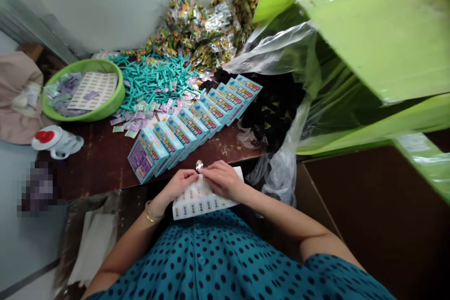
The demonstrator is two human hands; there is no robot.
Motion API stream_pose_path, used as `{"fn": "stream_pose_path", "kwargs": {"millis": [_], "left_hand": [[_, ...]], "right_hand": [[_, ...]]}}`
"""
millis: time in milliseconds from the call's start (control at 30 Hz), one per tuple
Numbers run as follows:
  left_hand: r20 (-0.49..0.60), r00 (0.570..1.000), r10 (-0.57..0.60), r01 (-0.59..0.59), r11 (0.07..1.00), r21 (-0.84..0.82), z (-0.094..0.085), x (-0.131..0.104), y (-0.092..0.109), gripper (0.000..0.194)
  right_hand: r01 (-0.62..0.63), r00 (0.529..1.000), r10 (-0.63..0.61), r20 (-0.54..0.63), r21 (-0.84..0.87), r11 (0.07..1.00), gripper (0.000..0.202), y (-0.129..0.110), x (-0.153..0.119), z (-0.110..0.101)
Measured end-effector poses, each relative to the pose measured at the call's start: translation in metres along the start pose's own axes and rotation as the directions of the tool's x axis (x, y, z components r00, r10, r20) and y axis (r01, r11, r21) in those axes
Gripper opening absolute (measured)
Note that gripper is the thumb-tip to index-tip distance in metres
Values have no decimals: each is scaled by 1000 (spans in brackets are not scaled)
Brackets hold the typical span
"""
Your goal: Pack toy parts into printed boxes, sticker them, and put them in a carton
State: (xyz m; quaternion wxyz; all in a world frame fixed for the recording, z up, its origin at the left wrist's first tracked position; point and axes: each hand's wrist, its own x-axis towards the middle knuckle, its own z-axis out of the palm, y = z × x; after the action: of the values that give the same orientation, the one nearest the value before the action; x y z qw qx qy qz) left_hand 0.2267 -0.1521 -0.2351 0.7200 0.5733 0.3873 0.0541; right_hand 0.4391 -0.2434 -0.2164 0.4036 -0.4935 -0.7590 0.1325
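A white sheet of small printed oval stickers [201, 206] lies across my lap, just in front of the table edge. My left hand [181, 183] is at the sheet's upper left, its fingers drawn together near a small clear, shiny piece [199, 165]. My right hand [223, 179] lies over the upper right of the sheet, with fingertips pressed together close to that same piece. Which fingers grip it is too small to tell. Beyond my hands, a slanting row of blue printed boxes [183, 136] leans on the table.
Teal sticks [158, 79] and small packets [135, 122] lie behind the boxes, with shiny bags [211, 28] at the wall. A green basin [119, 98] and white cup [68, 144] are at left. Green box [379, 23] and black items in plastic [274, 108] stand right.
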Motion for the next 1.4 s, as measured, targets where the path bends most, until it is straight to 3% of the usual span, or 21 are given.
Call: {"fn": "stream_pose_path", "kwargs": {"millis": [67,133,200,300,400,500,600,667,733,800,900,1000,1067,1133,1167,1200,1267,1300,1333,1367,1400], "left_hand": [[-10,1000,6,-6,999,50,-3,-2,0,42],[0,999,36,-36,994,99,-5,-5,0,40],[24,998,62,-65,989,130,-5,-8,1,40],[34,996,84,-88,985,150,-4,-13,2,41],[28,995,94,-97,983,154,-2,-17,0,42],[42,995,87,-92,984,154,-2,-19,-2,43],[45,995,94,-100,982,162,-4,-19,-4,43],[51,993,103,-110,980,167,-4,-17,-4,42],[55,992,113,-121,978,167,-4,-16,-4,40],[58,991,122,-130,977,168,-2,-14,-3,39],[63,990,122,-131,977,169,2,-15,-2,36],[58,989,134,-142,975,171,4,-16,-3,35],[46,988,149,-155,969,190,4,-17,-3,35],[25,985,169,-170,958,231,3,-16,-1,34],[13,983,185,-182,950,255,3,-16,0,34],[3,979,205,-198,940,279,3,-16,2,33],[0,966,259,-245,915,320,5,-15,7,31],[10,959,284,-271,903,333,6,-14,10,30],[19,952,305,-292,892,344,6,-13,12,28],[27,948,317,-306,882,358,6,-12,14,25],[24,945,326,-310,871,381,6,-11,15,22]], "right_hand": [[-167,967,174,-185,56,984,51,17,26,-25],[-337,858,341,-385,80,938,60,50,62,-57],[-452,753,421,-506,68,890,70,92,100,-87],[-575,677,504,-536,42,817,79,152,142,-106],[-646,663,543,-516,-27,763,83,186,155,-100],[-693,665,507,-549,-199,693,82,198,149,-100],[-755,606,428,-670,-317,574,69,203,141,-120],[-769,571,417,-708,-283,573,48,208,139,-136],[-738,568,472,-674,-164,654,31,214,141,-145],[-697,577,550,-604,-13,716,25,221,145,-145],[-723,566,628,-533,44,689,22,230,151,-136],[-803,545,623,-561,-135,581,25,232,150,-136],[-832,515,549,-658,-229,506,43,222,145,-143],[-814,507,468,-724,-224,535,57,196,132,-147],[-767,546,462,-699,-195,611,57,177,122,-144],[-689,628,479,-614,-152,709,53,154,110,-137],[-484,853,471,-224,-5,875,46,102,81,-112],[-420,908,418,34,69,905,44,77,65,-96],[-398,899,362,245,118,910,42,53,49,-81],[-410,858,328,395,144,900,39,34,33,-67],[-444,815,330,477,146,884,34,19,20,-55]]}}
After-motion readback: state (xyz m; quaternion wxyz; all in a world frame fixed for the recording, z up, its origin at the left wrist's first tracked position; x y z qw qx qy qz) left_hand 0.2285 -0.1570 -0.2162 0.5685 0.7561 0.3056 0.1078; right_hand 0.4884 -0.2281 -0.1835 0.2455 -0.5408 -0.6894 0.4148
